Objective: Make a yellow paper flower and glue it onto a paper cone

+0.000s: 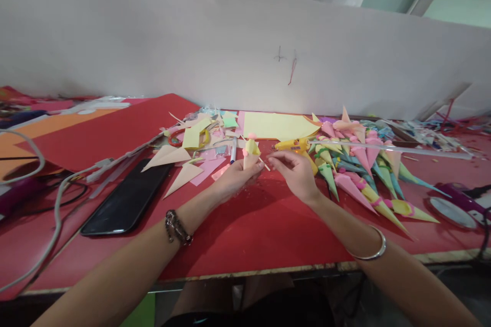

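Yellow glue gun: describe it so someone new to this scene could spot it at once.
On the red table, find the heap of pastel paper cones at the right of the picture. At its left edge, just beyond the right hand, lies the yellow glue gun. A long translucent stick running back from it over the cones sets it apart.

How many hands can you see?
2. The left hand holds a small paper cone; the right hand is in front of the yellow glue gun. No other hands show.
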`<state>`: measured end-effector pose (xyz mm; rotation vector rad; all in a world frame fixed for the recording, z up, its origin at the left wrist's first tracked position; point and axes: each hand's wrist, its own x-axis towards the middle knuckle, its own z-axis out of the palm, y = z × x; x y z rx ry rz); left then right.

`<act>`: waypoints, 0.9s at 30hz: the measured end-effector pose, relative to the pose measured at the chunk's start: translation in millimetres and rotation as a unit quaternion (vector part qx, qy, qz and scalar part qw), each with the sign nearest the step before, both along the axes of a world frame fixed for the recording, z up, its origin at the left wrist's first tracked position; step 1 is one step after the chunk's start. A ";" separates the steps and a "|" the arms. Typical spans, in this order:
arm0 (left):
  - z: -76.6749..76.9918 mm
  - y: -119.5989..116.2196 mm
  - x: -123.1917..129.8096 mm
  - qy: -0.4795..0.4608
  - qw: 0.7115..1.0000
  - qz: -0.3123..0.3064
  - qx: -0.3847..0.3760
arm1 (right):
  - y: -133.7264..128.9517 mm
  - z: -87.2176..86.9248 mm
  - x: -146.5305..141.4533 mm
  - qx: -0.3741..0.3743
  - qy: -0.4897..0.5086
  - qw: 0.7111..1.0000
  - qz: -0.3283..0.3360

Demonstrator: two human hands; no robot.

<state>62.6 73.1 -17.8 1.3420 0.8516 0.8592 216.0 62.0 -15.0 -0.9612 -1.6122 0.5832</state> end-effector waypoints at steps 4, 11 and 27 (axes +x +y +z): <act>1.2 -2.4 1.0 0.047 0.999 0.003 0.006 | -0.3 0.4 -0.9 0.015 0.009 1.000 -0.014; 0.8 -5.3 3.7 0.036 0.999 -0.010 0.002 | -1.7 1.5 -1.3 0.015 0.019 1.000 0.011; -0.3 -7.3 6.4 0.055 0.998 -0.017 -0.005 | -1.8 0.8 -1.4 0.050 0.003 0.999 -0.009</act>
